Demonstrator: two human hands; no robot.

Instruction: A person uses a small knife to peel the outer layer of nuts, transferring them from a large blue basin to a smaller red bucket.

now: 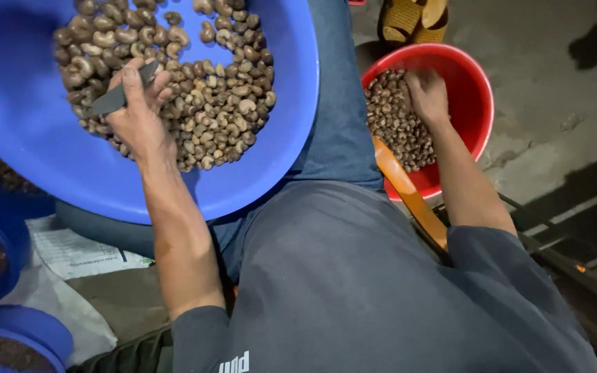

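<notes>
A big blue basin rests on my lap and holds a heap of brown cashew nuts. My left hand lies on that heap and grips a small grey blade between thumb and fingers. To the right, a red bucket stands on the floor, partly filled with smaller dark nuts. My right hand reaches down into the bucket, fingers bent into the nuts; whether it holds any is hidden.
An orange handle or seat edge runs between my leg and the red bucket. Several blue tubs with dark contents stand at the left, on a white sack. A foot in a yellow sandal is at the top. The floor is bare concrete.
</notes>
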